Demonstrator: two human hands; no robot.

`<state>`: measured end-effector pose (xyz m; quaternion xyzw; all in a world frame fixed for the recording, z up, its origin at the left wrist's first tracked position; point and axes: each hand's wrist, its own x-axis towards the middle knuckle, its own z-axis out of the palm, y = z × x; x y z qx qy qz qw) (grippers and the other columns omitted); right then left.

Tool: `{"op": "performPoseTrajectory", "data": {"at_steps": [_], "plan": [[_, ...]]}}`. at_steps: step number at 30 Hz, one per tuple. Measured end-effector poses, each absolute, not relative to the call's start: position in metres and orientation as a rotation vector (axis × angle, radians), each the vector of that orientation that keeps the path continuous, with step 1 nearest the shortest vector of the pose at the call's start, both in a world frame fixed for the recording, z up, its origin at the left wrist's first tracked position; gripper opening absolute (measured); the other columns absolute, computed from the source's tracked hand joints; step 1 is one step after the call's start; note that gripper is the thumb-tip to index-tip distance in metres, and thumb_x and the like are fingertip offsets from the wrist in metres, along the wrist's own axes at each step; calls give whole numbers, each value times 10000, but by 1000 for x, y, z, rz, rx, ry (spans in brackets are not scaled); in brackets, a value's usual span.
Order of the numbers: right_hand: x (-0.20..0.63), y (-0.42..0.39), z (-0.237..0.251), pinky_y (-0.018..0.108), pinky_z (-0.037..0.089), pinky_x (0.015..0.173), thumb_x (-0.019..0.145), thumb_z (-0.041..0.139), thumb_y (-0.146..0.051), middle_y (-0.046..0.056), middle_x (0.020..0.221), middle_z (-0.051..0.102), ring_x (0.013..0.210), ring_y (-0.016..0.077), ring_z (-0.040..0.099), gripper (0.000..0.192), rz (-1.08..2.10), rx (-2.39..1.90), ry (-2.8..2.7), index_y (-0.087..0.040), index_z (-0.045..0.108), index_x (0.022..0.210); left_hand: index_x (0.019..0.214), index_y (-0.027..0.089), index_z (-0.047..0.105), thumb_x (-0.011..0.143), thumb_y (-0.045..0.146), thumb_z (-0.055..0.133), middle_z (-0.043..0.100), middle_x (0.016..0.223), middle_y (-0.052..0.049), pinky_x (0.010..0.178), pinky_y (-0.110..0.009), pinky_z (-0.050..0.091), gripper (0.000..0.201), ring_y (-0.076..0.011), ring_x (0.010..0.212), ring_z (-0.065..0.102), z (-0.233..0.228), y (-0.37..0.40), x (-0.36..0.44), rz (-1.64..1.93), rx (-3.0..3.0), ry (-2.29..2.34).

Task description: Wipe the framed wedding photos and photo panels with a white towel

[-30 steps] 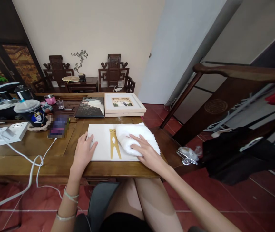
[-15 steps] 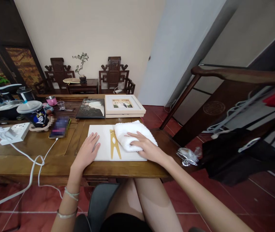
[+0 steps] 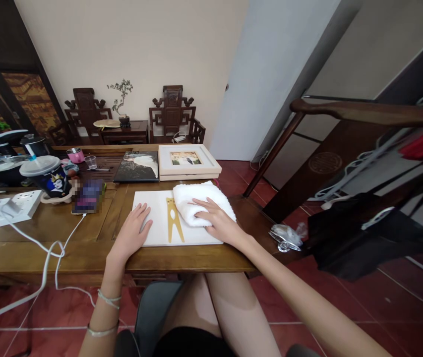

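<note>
One flat left hand (image 3: pixel 131 232) touches a white board (image 3: pixel 157 225), fingers loose; the right hand (image 3: pixel 221 224) grasps a towel (image 3: pixel 208 192).

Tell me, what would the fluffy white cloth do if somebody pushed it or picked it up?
It'd probably flop, since the cloth has soft, rounded folds. Its fluffy fabric suggests it's light. It likely won't roll: it lies flattish, the right hand on it.

The towel (image 3: pixel 204 191) is showing a fluffy, matt cloth surface. The white board (image 3: pixel 157 229) is looking smooth and matt. The table (image 3: pixel 192 259) is showing brown wood with a smooth, glossy finish. The clear wrapper (image 3: pixel 286 235) is glinting like crumpled plastic. The floor (image 3: pixel 300 297) is showing smooth tiles, and the far chairs (image 3: pixel 172 110) are showing carved wood.
</note>
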<state>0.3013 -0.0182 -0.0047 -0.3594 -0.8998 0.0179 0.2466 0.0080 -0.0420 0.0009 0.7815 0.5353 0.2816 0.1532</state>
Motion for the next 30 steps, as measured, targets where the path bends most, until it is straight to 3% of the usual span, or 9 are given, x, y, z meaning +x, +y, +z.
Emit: {"op": "performPoseTrajectory", "data": {"at_steps": [3,5,8,10,13,18,25,30], "plan": [[304,-17,2,554,267,1090,547,394,59,165,1336,547,1336,263,397,563,66,-974,-2490,-166,654,993,1314,126,516,919,347,392,427,1454,-151,1144,-464,236,470,-260,1395,314,0,-41,8,804,2268,1549],[307,-13,12,528,331,1055,569,397,50,146,1295,578,1265,274,479,550,71,-967,-2516,-174,651,1003,1311,119,516,919,339,395,435,1448,-154,1142,-468,247,465,-262,1388,328,0,-41,7,794,2295,1557],[308,0,28,443,467,896,622,412,18,133,1154,642,1056,282,595,498,35,-1050,-2452,-173,648,1017,1305,92,515,914,328,401,442,1440,-165,1141,-461,262,471,-265,1377,345,0,-39,6,769,2337,1569],[304,11,33,406,485,834,638,424,5,127,1090,655,1011,283,597,484,-8,-1096,-2381,-172,643,1031,1297,91,521,907,314,408,460,1424,-162,1138,-445,277,464,-263,1359,370,1,-38,6,755,2364,1581],[295,25,26,431,460,889,643,421,19,127,1108,654,1079,288,575,485,-36,-1070,-2407,-172,642,1030,1305,124,516,885,297,436,480,1405,-147,1115,-451,312,461,-266,1332,401,5,-36,7,697,2385,1638],[284,29,5,567,285,1067,610,422,56,186,1260,593,1315,309,415,536,-61,-1078,-2515,-134,641,1061,1396,155,407,928,371,371,331,1515,-128,1101,-514,292,517,-291,1410,266,2,-35,7,530,2389,1722],[291,-31,16,569,266,1096,591,412,71,189,1295,571,1345,296,377,571,72,-1094,-2592,-142,656,1060,1361,109,455,962,318,268,398,1477,-137,1140,-465,268,488,-248,1399,302,-17,-30,4,708,2440,1652],[304,-93,36,523,241,1133,536,377,80,119,1378,515,1363,246,353,609,220,-1002,-2675,-194,658,1002,1350,112,470,943,292,303,424,1460,-134,1148,-474,269,475,-254,1391,320,-24,-29,5,832,2419,1592]]}}
